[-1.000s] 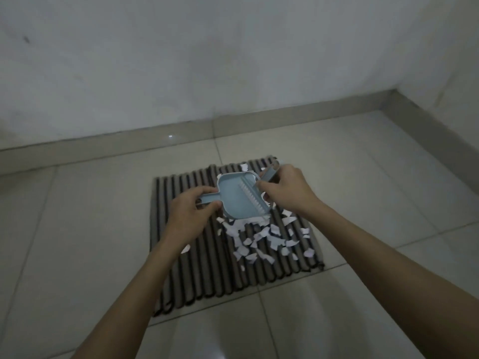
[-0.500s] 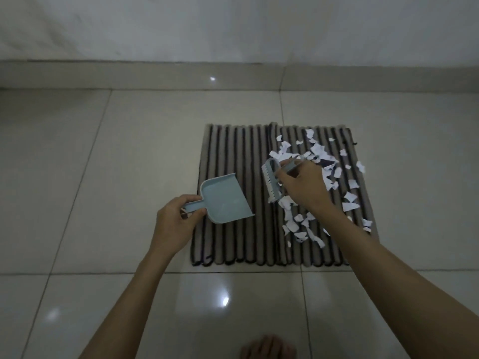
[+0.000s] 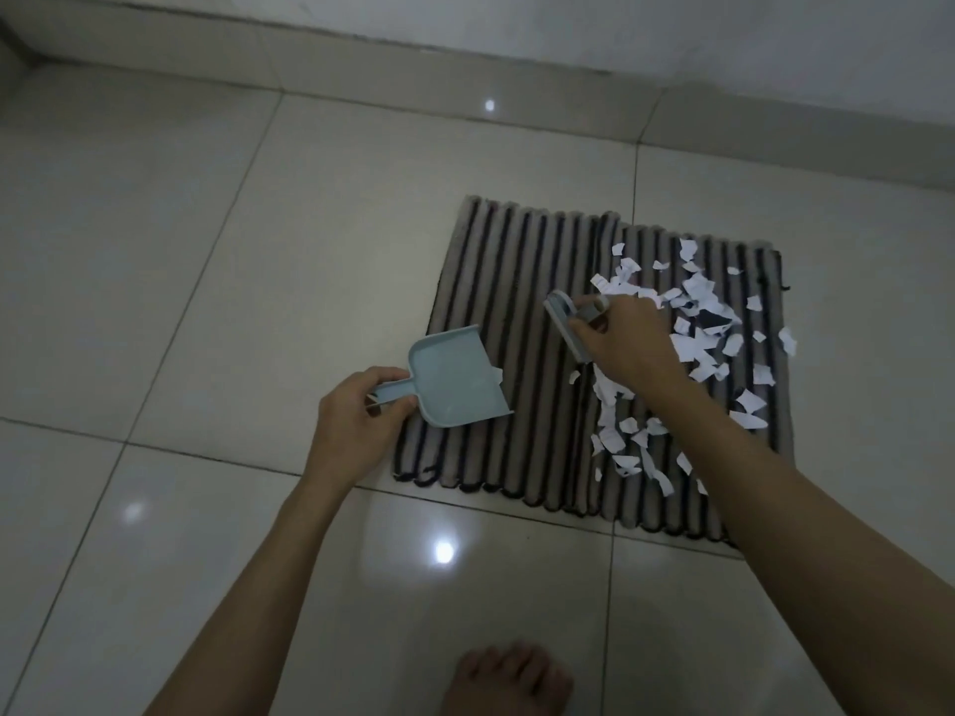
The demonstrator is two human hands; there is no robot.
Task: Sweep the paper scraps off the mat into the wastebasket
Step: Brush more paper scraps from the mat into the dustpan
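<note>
A striped mat (image 3: 522, 354) is lying on the tile floor (image 3: 155, 250), its far edge running near the baseboard (image 3: 465, 90) and its near edge sitting just past a grout line. White paper scraps (image 3: 692, 328) are covering the mat's right half, thickest at the middle right and trailing down toward the near edge; a few are lying close to the right edge. The mat's left half is showing bare stripes.

The left hand (image 3: 356, 421) is gripping the handle of a pale blue dustpan (image 3: 455, 379), fingers closed around it. The pan is sitting over the mat's left edge, its open lip facing right toward the scraps, one scrap touching the lip's far corner. Bare stripes are lying between the lip and the nearest scraps.

The right hand (image 3: 625, 343) is closing around a small brush (image 3: 566, 323), holding it near the mat's middle at the left border of the scrap pile. The brush head is angling down toward the mat; whether the bristles are touching it cannot be told.

Open floor is spreading wide to the left of the mat and in front of it. A bare foot (image 3: 509, 679) is standing on the tiles at the bottom edge, well apart from the mat.
</note>
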